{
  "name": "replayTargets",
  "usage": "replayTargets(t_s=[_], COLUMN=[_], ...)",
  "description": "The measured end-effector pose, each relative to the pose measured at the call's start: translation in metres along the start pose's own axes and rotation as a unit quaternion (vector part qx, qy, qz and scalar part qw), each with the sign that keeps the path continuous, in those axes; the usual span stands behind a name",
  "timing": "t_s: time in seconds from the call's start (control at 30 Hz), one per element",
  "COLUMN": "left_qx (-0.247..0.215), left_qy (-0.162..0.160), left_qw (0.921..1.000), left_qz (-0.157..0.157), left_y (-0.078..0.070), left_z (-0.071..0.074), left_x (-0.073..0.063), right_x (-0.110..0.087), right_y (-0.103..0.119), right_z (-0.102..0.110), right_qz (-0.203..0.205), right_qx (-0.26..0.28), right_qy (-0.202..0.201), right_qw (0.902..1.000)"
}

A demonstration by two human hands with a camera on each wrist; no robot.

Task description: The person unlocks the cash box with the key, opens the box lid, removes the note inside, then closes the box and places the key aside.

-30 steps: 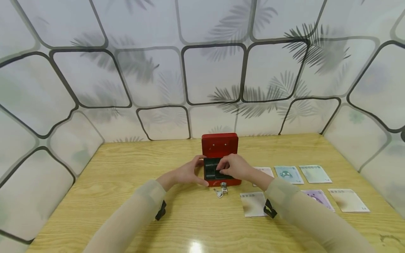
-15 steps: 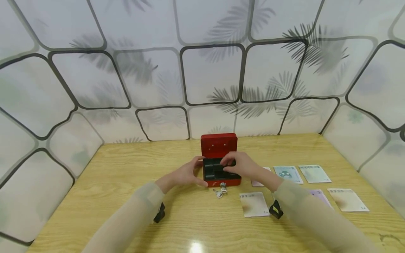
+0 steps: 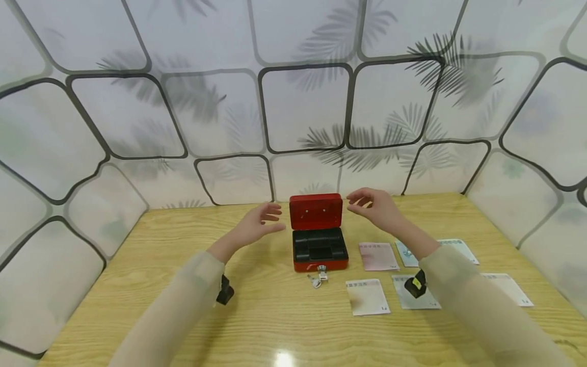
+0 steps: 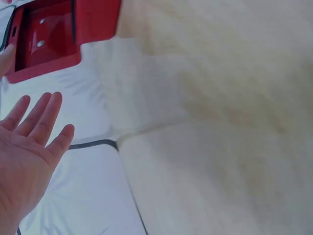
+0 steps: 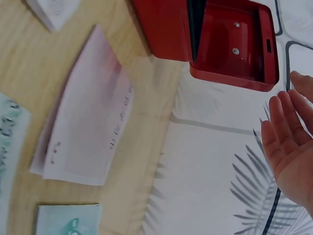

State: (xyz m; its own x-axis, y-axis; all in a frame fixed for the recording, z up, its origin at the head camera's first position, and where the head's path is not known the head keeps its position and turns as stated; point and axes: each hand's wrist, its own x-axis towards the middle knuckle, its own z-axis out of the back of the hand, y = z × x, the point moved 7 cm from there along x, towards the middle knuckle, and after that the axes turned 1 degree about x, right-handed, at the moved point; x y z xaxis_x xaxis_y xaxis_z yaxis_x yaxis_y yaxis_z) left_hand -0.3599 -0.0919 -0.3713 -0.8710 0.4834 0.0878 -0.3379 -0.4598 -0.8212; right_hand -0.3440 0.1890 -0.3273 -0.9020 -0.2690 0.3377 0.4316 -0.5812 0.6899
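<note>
A red metal cash box (image 3: 300, 266) stands on the table with its lid (image 3: 316, 214) raised upright at the back. Inside it sits a black compartment tray (image 3: 319, 243), fully uncovered by hands. My left hand (image 3: 257, 224) hovers to the left of the lid, fingers relaxed and holding nothing; the left wrist view also shows its palm (image 4: 24, 161) with loosely spread fingers. On the lid's other side my right hand (image 3: 376, 206) is raised, fingers slightly bent and nothing in them. At the box's front hangs a silver latch or padlock (image 3: 323, 276) with keys (image 3: 315, 281) beside it.
Paper play notes lie in two rows to the right: a pink folded note (image 3: 378, 256), a cream one (image 3: 368, 297), a grey one (image 3: 408, 295) and several others partly under my right forearm. A patterned fabric wall (image 3: 238, 178) rises behind the table (image 3: 197, 244).
My right hand has left the black tray and risen to the lid's right. The left hand has let go of the box's side and moved up and left. The box stays put.
</note>
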Motion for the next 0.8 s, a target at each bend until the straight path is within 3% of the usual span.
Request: replayTargets(t_s=[0.17,0.4,0.63,0.8], left_qx=[-0.018,-0.035,-0.008,0.018], left_qy=[-0.030,-0.056,-0.068,-0.071], left_qw=[0.9993,0.9974,0.9968,0.9965], left_qz=[-0.010,-0.027,-0.040,-0.041], left_y=[-0.010,-0.015,-0.029,-0.027], left_z=[0.010,0.006,0.001,0.000], left_x=[0.012,0.027,0.029,0.033], right_x=[0.013,0.023,0.025,0.025], right_y=[-0.002,-0.008,-0.006,-0.004], right_z=[-0.001,-0.012,-0.018,-0.021], right_qz=[-0.016,-0.036,-0.016,-0.003], right_qx=[-0.002,0.027,0.014,0.007], right_qy=[0.012,0.043,0.052,0.049], right_qw=[0.9998,0.9980,0.9984,0.9988])
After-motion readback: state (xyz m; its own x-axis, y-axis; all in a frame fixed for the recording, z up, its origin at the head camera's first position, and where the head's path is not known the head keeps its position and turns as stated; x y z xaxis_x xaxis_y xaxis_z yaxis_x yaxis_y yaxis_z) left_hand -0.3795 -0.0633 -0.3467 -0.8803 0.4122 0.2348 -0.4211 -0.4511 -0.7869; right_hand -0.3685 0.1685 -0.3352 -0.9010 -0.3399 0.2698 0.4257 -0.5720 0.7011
